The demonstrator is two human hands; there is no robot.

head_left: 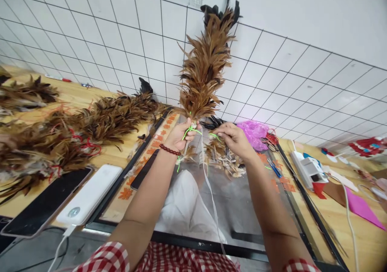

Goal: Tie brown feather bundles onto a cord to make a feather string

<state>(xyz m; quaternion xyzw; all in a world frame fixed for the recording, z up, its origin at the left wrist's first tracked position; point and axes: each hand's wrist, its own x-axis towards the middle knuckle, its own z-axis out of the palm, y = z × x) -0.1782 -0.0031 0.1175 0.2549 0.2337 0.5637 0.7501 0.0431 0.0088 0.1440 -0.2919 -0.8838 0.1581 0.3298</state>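
My left hand [180,137], with a dark red bead bracelet [169,149] at the wrist, is closed around the base of a long bundle of brown feathers [205,66]. The bundle stands upright, its black-tipped top against the wall grid. Bright green cord [192,130] is wound at its base beside my left fingers, and one end hangs below that hand. To the right, my right hand [233,139] pinches another end of the green cord between thumb and fingers. A white strip [208,179] trails down from the base towards my lap.
More feather bundles [117,116] tied with red string lie left. Loose feathers [226,159] sit on the glass-topped frame below my hands. Nearby are a phone [45,203], a white power bank [90,193], a pink plastic bag [253,134], a blue pen [273,168] and a power strip [302,169].
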